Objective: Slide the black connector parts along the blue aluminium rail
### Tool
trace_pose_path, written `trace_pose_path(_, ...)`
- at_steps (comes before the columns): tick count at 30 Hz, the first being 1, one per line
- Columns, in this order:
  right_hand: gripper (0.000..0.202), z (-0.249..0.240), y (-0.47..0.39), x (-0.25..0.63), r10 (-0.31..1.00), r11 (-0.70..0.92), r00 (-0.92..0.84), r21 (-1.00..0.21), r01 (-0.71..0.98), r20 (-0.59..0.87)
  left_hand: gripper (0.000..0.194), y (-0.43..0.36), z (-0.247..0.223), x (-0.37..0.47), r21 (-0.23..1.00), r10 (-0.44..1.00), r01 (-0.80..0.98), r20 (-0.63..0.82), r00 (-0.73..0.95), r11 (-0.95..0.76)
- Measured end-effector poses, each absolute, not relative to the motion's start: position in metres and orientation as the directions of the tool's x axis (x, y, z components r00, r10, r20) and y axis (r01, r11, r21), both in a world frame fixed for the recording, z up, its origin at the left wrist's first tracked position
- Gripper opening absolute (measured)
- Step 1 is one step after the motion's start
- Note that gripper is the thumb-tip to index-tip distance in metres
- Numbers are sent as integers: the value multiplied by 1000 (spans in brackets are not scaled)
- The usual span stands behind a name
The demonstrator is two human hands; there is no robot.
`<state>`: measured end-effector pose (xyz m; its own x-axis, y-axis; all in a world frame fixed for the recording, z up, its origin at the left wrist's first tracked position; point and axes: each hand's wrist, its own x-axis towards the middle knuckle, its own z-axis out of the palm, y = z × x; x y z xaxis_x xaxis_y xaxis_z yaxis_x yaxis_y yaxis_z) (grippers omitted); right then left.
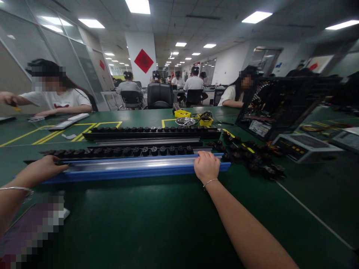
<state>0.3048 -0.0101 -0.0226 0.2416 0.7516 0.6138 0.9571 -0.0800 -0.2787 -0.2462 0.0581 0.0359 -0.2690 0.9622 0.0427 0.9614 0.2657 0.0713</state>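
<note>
A long blue channel [140, 173] with a shiny silver inside lies crosswise on the green table. My right hand [207, 167] grips it near its right end, fingers curled over the far edge. At the other end, my left hand [42, 170] is closed at the channel, thumb and fingers together; a small dark part shows at the fingertips, too unclear to name. Just behind the channel runs a black strip with a row of round black wheels [120, 151]. Farther back lies a similar black wheeled strip [151, 134], with a thin silver rail [148, 142] between them.
Loose black wheel parts [252, 157] lie to the right, beside a power supply box [305, 145] and an open computer case [280, 104]. Yellow trays [182, 113] and a metal dish [185, 121] stand behind. Co-workers sit across the table, left [64, 97] and right [235, 89].
</note>
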Motion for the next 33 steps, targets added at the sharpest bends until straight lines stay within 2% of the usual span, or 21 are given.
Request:
trace_pose_path(3, 29, -22, -11, 304, 749, -78, 241, -279, 957, 617, 74, 58, 37, -242, 21, 953, 953, -50, -300, 301)
trace_pose_path(11, 29, -21, -12, 303, 752, -90, 245, -273, 958, 612, 75, 63, 32, -240, -19, 949, 952, -74, -307, 306)
trace_pose_path(21, 31, -18, -13, 303, 765, -83, 245, -287, 954, 596, 82, 68, 21, -243, 21, 950, 950, -9, -312, 312)
trace_pose_path(33, 30, -21, -12, 303, 746, -74, 244, -286, 955, 620, 81, 69, 25, -231, 18, 939, 941, -74, -337, 339)
